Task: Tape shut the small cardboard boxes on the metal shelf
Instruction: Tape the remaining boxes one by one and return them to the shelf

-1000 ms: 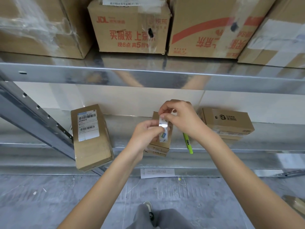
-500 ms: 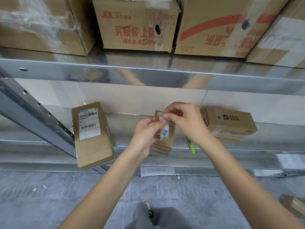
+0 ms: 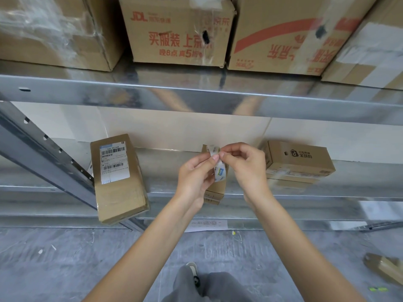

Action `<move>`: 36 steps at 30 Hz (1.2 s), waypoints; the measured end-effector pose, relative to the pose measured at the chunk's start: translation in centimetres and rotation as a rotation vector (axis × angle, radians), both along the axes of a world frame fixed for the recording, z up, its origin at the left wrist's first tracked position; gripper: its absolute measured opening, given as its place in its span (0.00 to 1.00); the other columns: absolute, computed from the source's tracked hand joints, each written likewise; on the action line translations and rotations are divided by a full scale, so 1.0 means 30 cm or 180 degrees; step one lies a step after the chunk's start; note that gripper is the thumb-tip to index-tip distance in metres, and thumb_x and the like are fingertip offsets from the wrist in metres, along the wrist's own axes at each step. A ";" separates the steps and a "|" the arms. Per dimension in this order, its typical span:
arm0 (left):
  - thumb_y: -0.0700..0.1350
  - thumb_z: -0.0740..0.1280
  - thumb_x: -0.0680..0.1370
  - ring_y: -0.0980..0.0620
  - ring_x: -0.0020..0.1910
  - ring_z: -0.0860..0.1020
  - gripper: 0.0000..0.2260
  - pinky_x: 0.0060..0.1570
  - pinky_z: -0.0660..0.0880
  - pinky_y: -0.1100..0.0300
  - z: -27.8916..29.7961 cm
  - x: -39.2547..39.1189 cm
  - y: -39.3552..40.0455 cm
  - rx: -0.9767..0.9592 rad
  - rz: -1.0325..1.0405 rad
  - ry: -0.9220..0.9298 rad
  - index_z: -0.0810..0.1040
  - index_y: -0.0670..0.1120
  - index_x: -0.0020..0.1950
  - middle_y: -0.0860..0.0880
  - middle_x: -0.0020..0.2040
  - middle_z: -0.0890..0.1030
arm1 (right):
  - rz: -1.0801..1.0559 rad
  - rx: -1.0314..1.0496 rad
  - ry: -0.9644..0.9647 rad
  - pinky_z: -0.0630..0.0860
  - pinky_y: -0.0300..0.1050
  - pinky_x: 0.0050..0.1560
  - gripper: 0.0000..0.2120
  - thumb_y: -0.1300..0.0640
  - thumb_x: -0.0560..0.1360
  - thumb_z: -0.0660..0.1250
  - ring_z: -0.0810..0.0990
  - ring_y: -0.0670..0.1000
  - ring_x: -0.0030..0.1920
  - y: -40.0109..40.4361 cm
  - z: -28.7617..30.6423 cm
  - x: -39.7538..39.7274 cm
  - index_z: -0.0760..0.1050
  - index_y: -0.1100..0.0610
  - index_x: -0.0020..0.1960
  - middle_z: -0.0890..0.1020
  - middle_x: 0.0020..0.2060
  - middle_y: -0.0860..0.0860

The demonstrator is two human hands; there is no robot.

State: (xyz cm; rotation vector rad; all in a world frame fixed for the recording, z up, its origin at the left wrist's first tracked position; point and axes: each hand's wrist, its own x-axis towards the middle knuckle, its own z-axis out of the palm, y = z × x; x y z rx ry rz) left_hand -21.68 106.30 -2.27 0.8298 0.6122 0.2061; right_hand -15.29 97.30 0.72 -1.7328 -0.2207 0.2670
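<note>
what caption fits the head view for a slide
Both hands pinch a tape roll above a small box on the metal shelf.

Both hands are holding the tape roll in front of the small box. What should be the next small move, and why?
Probably peel the free end loose and pull out a short strip. The left hand holds the tape roll while the right hand pinches at its top edge, and no strip is drawn out yet. The small box directly behind on the metal shelf seems to wait for that strip.
</note>
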 end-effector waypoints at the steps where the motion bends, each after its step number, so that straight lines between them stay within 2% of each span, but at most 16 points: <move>1: 0.39 0.70 0.76 0.51 0.41 0.82 0.09 0.44 0.78 0.60 -0.001 0.000 -0.007 0.0026 0.0046 0.0000 0.80 0.39 0.56 0.45 0.44 0.85 | -0.0099 0.0099 0.0077 0.76 0.35 0.43 0.07 0.71 0.71 0.70 0.80 0.45 0.38 0.005 -0.008 -0.011 0.80 0.60 0.43 0.83 0.37 0.51; 5: 0.38 0.70 0.76 0.52 0.39 0.82 0.03 0.43 0.79 0.60 -0.015 0.000 0.001 0.0017 0.0243 0.0078 0.81 0.41 0.50 0.46 0.42 0.85 | -0.0376 0.0920 0.0994 0.76 0.39 0.46 0.16 0.69 0.72 0.71 0.78 0.49 0.46 0.025 -0.057 -0.028 0.71 0.61 0.56 0.77 0.46 0.53; 7: 0.38 0.70 0.76 0.52 0.39 0.82 0.01 0.45 0.78 0.59 -0.035 -0.002 0.016 0.0210 0.0338 0.0203 0.80 0.43 0.47 0.47 0.40 0.84 | -0.0258 0.1164 0.1431 0.77 0.41 0.45 0.17 0.66 0.73 0.72 0.80 0.52 0.46 0.032 -0.091 -0.023 0.69 0.60 0.57 0.77 0.48 0.55; 8: 0.38 0.70 0.76 0.53 0.39 0.81 0.02 0.44 0.78 0.61 -0.049 -0.001 0.029 0.0428 0.0376 0.0263 0.80 0.45 0.46 0.48 0.40 0.84 | -0.0226 0.0898 0.1303 0.76 0.41 0.45 0.14 0.64 0.73 0.72 0.80 0.53 0.47 0.038 -0.113 -0.024 0.70 0.59 0.55 0.77 0.48 0.55; 11: 0.39 0.72 0.75 0.58 0.38 0.81 0.05 0.40 0.76 0.68 -0.107 0.013 0.105 0.1395 0.0527 0.0396 0.79 0.47 0.44 0.52 0.38 0.84 | -0.0469 -0.0754 -0.0048 0.67 0.39 0.52 0.11 0.54 0.76 0.70 0.75 0.56 0.54 0.070 -0.203 -0.038 0.72 0.58 0.54 0.74 0.54 0.57; 14: 0.39 0.72 0.75 0.49 0.40 0.81 0.01 0.45 0.77 0.58 -0.188 0.036 0.232 0.2625 0.0596 0.0830 0.81 0.43 0.44 0.46 0.40 0.83 | -0.0238 -0.2466 -0.0673 0.65 0.52 0.57 0.32 0.36 0.74 0.63 0.67 0.60 0.59 0.126 -0.278 -0.053 0.68 0.62 0.64 0.68 0.61 0.59; 16: 0.44 0.69 0.78 0.46 0.40 0.81 0.08 0.40 0.72 0.56 -0.254 0.045 0.308 0.3520 0.0395 0.1210 0.80 0.42 0.41 0.45 0.37 0.83 | 0.0129 -0.3436 -0.0839 0.65 0.56 0.57 0.43 0.28 0.71 0.58 0.65 0.62 0.62 0.167 -0.316 -0.060 0.65 0.63 0.68 0.65 0.66 0.60; 19: 0.51 0.62 0.80 0.39 0.42 0.78 0.15 0.40 0.73 0.51 -0.344 0.056 0.375 0.4271 -0.0250 0.1960 0.73 0.45 0.36 0.43 0.37 0.80 | 0.0567 -0.4044 -0.1296 0.63 0.60 0.63 0.43 0.36 0.73 0.64 0.60 0.66 0.69 0.188 -0.377 -0.085 0.57 0.66 0.74 0.60 0.72 0.63; 22: 0.45 0.63 0.76 0.38 0.50 0.77 0.05 0.48 0.76 0.47 -0.406 0.077 0.409 0.4727 -0.0647 0.2339 0.76 0.45 0.43 0.41 0.46 0.80 | 0.0855 -0.4178 -0.1491 0.56 0.65 0.69 0.39 0.50 0.73 0.65 0.55 0.66 0.74 0.133 -0.411 -0.085 0.52 0.65 0.76 0.58 0.75 0.61; 23: 0.43 0.63 0.75 0.39 0.52 0.77 0.06 0.50 0.76 0.46 -0.423 0.086 0.416 0.4816 -0.0741 0.2365 0.78 0.44 0.46 0.41 0.49 0.81 | 0.1020 -0.4148 -0.1574 0.51 0.68 0.70 0.40 0.52 0.73 0.64 0.52 0.65 0.75 0.100 -0.421 -0.074 0.49 0.64 0.77 0.55 0.76 0.60; 25: 0.43 0.63 0.76 0.39 0.58 0.75 0.07 0.55 0.74 0.46 -0.456 0.103 0.426 0.4889 -0.0925 0.2394 0.80 0.45 0.50 0.42 0.55 0.81 | 0.1359 -0.4021 -0.1822 0.41 0.70 0.70 0.40 0.58 0.74 0.64 0.46 0.59 0.78 0.022 -0.433 -0.029 0.44 0.59 0.78 0.50 0.78 0.54; 27: 0.45 0.63 0.78 0.39 0.65 0.71 0.10 0.64 0.67 0.45 -0.486 0.114 0.421 0.4879 -0.0912 0.2444 0.79 0.47 0.57 0.43 0.63 0.77 | 0.1599 -0.3921 -0.2071 0.36 0.69 0.70 0.42 0.67 0.72 0.62 0.43 0.53 0.78 -0.046 -0.428 0.035 0.43 0.55 0.79 0.46 0.79 0.48; 28: 0.44 0.62 0.78 0.40 0.67 0.69 0.12 0.67 0.62 0.45 -0.491 0.120 0.410 0.4832 -0.0740 0.2298 0.78 0.47 0.60 0.44 0.66 0.75 | 0.1700 -0.3875 -0.2121 0.35 0.67 0.71 0.43 0.71 0.71 0.61 0.42 0.51 0.78 -0.071 -0.419 0.067 0.43 0.53 0.79 0.45 0.79 0.46; 30: 0.41 0.59 0.80 0.42 0.69 0.69 0.15 0.69 0.61 0.52 -0.468 0.136 0.367 0.4457 -0.0290 0.1437 0.76 0.43 0.64 0.43 0.66 0.75 | 0.1901 -0.3768 -0.2102 0.33 0.65 0.71 0.44 0.73 0.71 0.60 0.40 0.49 0.78 -0.105 -0.406 0.118 0.44 0.50 0.79 0.44 0.79 0.44; 33: 0.47 0.55 0.85 0.55 0.72 0.63 0.20 0.68 0.55 0.67 -0.406 0.162 0.251 0.3289 -0.0709 0.0516 0.63 0.44 0.76 0.50 0.74 0.66 | 0.2099 -0.3561 -0.2161 0.33 0.65 0.72 0.41 0.62 0.73 0.63 0.40 0.48 0.78 -0.128 -0.405 0.149 0.44 0.51 0.79 0.44 0.79 0.44; 36: 0.44 0.53 0.85 0.54 0.73 0.63 0.23 0.67 0.61 0.68 -0.397 0.171 0.161 0.2281 -0.1102 0.0283 0.51 0.46 0.80 0.49 0.76 0.61 | 0.1982 -0.3513 -0.2182 0.38 0.66 0.74 0.49 0.45 0.71 0.68 0.39 0.48 0.78 -0.067 -0.405 0.150 0.40 0.57 0.79 0.41 0.79 0.50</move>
